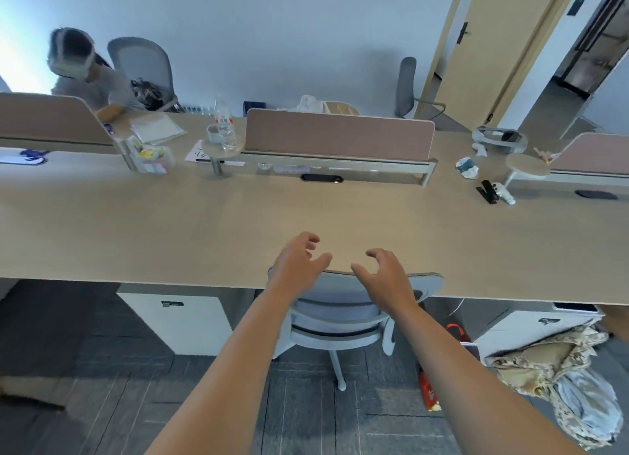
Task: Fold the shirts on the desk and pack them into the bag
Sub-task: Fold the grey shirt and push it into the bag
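My left hand [301, 260] and my right hand [383, 272] reach forward side by side over the front edge of the long beige desk [170, 223]. Both have loosely curled fingers and hold nothing. A heap of clothes [561, 383], camouflage and pale blue fabric, lies at the lower right below desk level. No bag shows clearly; a red strap [457, 332] hangs under the desk near the heap.
A grey office chair [340, 322] is tucked under the desk right beneath my hands. Pink divider screens [340, 134] run along the desk's far side. A water bottle [225, 124], a stapler [487, 192] and small items sit there. A person [92, 80] sits at the far left.
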A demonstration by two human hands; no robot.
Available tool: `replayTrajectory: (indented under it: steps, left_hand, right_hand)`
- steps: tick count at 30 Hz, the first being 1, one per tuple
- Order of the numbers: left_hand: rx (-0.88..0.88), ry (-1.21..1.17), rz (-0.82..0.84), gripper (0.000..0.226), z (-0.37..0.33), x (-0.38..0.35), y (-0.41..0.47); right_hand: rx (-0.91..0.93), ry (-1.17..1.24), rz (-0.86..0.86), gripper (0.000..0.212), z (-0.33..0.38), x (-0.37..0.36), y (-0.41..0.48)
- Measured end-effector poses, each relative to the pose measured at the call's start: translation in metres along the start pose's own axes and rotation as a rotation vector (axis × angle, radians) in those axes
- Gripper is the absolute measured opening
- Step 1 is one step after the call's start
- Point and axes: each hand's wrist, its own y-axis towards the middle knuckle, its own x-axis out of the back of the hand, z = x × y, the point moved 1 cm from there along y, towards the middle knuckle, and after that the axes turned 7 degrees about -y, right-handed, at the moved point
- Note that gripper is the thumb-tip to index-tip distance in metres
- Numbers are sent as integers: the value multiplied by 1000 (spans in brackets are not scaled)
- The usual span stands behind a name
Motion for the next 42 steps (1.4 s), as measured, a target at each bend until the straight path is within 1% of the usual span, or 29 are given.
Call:
replayTrajectory:
  steps: [4,7,12,19,25,29,34,38,42]
  left_hand:
    - [14,-7,-135,31,-11,11,-51]
    - [64,8,-244,27,-12,25,-96]
    - [161,72,-415,24,-2,69,-173]
    - [265,81,-654,24,31,158,-273]
    - [328,63,-831,22,81,260,-359]
    - [346,62,-878,21,122,351,-415]
    - [406,80,-907,19,160,451,-477]
    - [471,84,-974,24,197,511,-519]
    - [549,105,-1025,23,240,558,-550]
  right_hand:
    - [159,60,48,53,20,-1,-21]
    - [291,118,98,51,36,-6,-39]
    - [430,224,194,47,82,-32,-82]
    - [656,237,347,47,190,-89,-161]
    - [826,185,423,48,304,-161,-230]
    - [944,151,452,51,397,-220,-288]
    - [1001,150,522,50,491,-284,-349]
    - [1052,151,607,44,553,-329,-388]
    - [1093,134,654,47,607,-380,-410]
